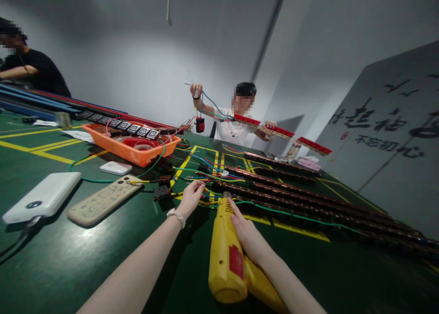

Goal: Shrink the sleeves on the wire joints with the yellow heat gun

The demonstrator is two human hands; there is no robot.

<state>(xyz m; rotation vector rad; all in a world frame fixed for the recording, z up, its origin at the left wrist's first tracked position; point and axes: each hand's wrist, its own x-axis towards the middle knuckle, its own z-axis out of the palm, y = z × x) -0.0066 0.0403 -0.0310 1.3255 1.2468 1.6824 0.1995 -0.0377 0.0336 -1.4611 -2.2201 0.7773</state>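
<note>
Yellow and chunky, the heat gun (224, 250) sits toward the bench's (113, 250) near edge. The right hand (252, 236) grips its side (some fingers are hidden), perhaps so its nose faces the wires (211, 198). The left hand (192, 197) pinches the wires, maybe to keep them still. Long dark strips (284, 200) run toward the right edge, likely side by side to stop tangles. An orange basket (146, 157) stands nearer the far edge.
</note>
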